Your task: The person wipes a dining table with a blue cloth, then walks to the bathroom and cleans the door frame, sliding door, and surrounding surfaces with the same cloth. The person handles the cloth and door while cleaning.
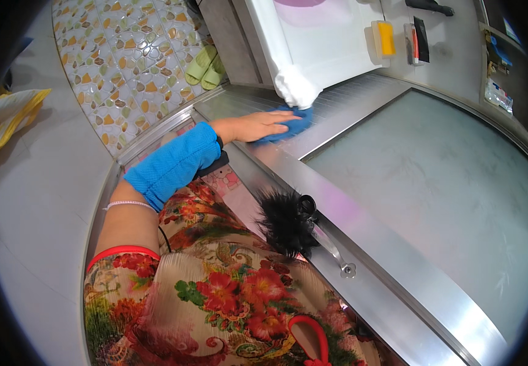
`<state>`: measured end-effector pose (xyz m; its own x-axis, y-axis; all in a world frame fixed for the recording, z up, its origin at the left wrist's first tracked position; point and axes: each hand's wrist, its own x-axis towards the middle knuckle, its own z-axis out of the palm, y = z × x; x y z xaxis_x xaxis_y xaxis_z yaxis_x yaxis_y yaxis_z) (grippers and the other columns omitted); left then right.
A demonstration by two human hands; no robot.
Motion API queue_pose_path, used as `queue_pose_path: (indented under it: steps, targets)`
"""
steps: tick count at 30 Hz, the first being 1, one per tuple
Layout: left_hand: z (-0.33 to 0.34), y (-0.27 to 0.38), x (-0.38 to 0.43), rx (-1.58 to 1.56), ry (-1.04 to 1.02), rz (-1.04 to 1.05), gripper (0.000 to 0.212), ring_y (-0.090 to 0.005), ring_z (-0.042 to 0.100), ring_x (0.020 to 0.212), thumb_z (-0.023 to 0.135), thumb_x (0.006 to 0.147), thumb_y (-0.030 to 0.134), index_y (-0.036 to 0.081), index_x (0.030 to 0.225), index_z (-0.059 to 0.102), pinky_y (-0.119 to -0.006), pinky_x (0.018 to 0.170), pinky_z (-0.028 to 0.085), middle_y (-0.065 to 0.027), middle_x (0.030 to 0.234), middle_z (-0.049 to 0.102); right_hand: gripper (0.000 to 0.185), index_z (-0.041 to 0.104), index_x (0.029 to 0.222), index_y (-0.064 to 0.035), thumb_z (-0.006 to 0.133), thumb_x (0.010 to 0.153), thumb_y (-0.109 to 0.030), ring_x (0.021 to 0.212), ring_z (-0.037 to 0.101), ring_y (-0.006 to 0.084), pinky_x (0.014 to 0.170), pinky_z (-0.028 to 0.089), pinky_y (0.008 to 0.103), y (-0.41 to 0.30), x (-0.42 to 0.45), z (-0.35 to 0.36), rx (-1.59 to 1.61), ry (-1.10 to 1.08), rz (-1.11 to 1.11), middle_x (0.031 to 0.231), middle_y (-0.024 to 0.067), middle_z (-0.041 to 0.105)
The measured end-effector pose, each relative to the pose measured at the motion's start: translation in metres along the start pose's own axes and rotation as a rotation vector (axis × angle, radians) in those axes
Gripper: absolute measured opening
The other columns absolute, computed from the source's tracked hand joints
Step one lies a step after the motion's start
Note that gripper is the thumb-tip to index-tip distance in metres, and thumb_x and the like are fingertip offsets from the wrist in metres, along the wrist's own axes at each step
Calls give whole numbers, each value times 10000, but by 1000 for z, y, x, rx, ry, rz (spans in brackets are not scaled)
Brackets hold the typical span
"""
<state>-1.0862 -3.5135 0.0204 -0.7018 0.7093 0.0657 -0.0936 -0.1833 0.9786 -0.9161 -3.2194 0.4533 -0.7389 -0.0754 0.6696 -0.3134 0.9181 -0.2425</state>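
Observation:
My left hand (259, 126) lies flat on a blue cloth (301, 120), its fingers stretched over it, pressing it against the ribbed metal panel of a door (346, 98). A blue mesh oversleeve covers the forearm. Just beyond the fingertips a bunched white cloth (297, 87) hangs at the corner of a white washbasin (328, 50), close to or touching the blue cloth. Nearer my body, a black fluffy thing (286, 224) is at the curved metal door handle (330, 244). My right hand is out of view.
The door has a frosted glass pane (428, 183). Green slippers (204, 66) lie on pebble-patterned tiles. Yellow (386, 39) and black items (421, 40) sit in wall holders beyond the basin; shelves (506, 68) stand at the right. A yellow-and-white bag (12, 119) is at the far left.

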Motion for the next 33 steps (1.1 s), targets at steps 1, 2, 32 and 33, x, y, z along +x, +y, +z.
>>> queue_pose_path:
  steps: [1, 2, 32, 33]
  targets:
    - [-2, -16, -6, 50, 21, -38, 527, -340, 288, 1471, 423, 1056, 373, 121, 1517, 389, -417, 1211, 209, -178, 1578, 345, 529, 470, 1362, -29, 609, 942, -319, 1243, 532, 359, 1039, 448, 460, 1, 0, 0, 5, 2, -7, 1363, 207, 535]
    - [-4, -42, -13, 108, 44, -80, 519, -348, 319, 1453, 422, 1055, 370, 110, 1505, 405, -412, 1204, 230, -186, 1565, 363, 527, 472, 1361, -30, 609, 943, -319, 1243, 532, 360, 1039, 448, 461, 2, 0, 4, 13, 3, -13, 1362, 207, 536]
    - [82, -125, -430, 365, 1152, -1283, 552, -442, 536, 1231, 508, 984, 428, -19, 1296, 598, -479, 1047, 420, -266, 1310, 594, 477, 532, 1322, -38, 616, 949, -323, 1239, 544, 379, 1033, 450, 473, 60, 15, 103, 397, 269, -249, 1342, 210, 563]
    - [85, -123, -434, 391, 1161, -1303, 557, -441, 539, 1227, 511, 981, 435, -16, 1296, 600, -480, 1045, 423, -264, 1309, 594, 475, 534, 1321, -38, 616, 949, -323, 1239, 545, 379, 1033, 451, 473, 60, 17, 109, 404, 272, -252, 1341, 210, 564]
